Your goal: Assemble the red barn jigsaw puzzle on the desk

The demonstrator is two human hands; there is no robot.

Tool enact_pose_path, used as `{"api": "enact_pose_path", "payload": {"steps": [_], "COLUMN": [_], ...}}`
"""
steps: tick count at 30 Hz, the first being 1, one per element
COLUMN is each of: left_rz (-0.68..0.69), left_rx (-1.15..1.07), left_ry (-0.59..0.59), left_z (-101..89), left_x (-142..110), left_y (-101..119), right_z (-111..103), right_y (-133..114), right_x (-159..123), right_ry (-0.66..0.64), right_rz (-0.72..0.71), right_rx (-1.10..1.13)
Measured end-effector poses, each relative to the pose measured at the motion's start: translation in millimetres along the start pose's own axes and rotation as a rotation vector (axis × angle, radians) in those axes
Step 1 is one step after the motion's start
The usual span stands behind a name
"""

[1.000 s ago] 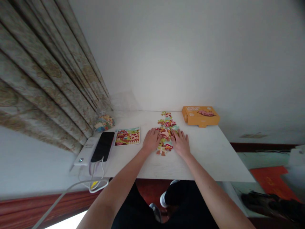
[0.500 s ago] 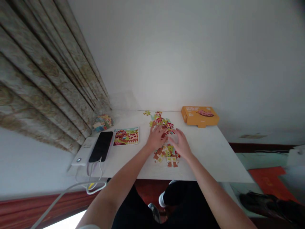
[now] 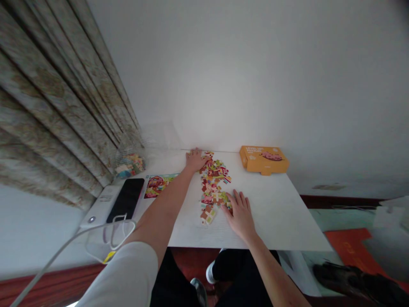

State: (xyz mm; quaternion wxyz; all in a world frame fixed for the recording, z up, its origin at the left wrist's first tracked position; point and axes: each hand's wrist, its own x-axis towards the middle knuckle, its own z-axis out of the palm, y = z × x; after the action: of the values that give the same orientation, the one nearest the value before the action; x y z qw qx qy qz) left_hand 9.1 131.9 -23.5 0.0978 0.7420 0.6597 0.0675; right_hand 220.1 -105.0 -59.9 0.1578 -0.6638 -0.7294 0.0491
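**Left hand (image 3: 195,160) and right hand (image 3: 240,209) lie open at the two ends of a long strip of jigsaw pieces (image 3: 213,187)**

The pieces, in red, orange, green, yellow and cream, run in a loose, narrow strip from the far edge of the white table (image 3: 275,213) towards its near edge, roughly mid-table.

The left hand rests palm down at the far edge, fingers spread, at the strip's far end. A few small pieces sit beside it. Whether any lie under the palm is hidden. The right hand rests palm down at the near end, fingers spread, its fingertips at or touching the pieces. Neither hand shows a gripped piece.

An orange puzzle box (image 3: 263,160) sits at the far edge, right of the strip and apart from it. To the left, a farmyard picture card (image 3: 156,186) lies flat, partly hidden behind the left forearm (image 3: 162,209). Beyond the card, a clear plastic bag of puzzle pieces (image 3: 129,164) stands in the far left corner against a patterned curtain (image 3: 54,98).

At the left edge, a black smartphone (image 3: 125,200) lies on a white power bank (image 3: 101,209), with a white cable (image 3: 64,243) looping down past the table.
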Motion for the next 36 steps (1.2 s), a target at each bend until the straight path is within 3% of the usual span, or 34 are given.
{"api": "enact_pose_path", "payload": {"steps": [4, 10, 14, 17, 20, 23, 27, 32, 36], "left_rz": [0.068, 0.087, 0.069, 0.091, 0.149, 0.199, 0.184, 0.064, 0.007], "left_rx": [0.009, 0.001, -0.047, -0.088, -0.066, -0.032, 0.011, 0.062, 0.082], "left_ry": [-0.002, 0.046, 0.049, -0.013, -0.039, -0.035, -0.009, 0.058, 0.094], "left_z": [5.9, 6.4, 2.6, 7.2, 16.7, 23.5, 22.9, 17.3, 13.5], "left_x": [-9, -59, -104, -148, -191, -217, -215, -186, -162], "left_y": [-1, -1, 3, 12, 21, 25, 21, 14, 11], "right_z": [3, 13, 20, 25, 27, 27, 24, 18, 12], "right_y": [8, 24, 27, 23, 18, 13, 0, -15, -13], "right_x": [26, 94, 144, 173, 193, 204, 213, 226, 227], "right_ry": [-0.011, -0.032, -0.011, -0.002, 0.011, 0.025, 0.002, -0.044, -0.032], "right_rz": [0.026, -0.092, -0.127, -0.138, -0.07, 0.033, 0.113, 0.187, 0.147], "right_rx": [-0.032, 0.039, 0.056, 0.072, 0.098, 0.091, 0.029, 0.029, 0.12]}}
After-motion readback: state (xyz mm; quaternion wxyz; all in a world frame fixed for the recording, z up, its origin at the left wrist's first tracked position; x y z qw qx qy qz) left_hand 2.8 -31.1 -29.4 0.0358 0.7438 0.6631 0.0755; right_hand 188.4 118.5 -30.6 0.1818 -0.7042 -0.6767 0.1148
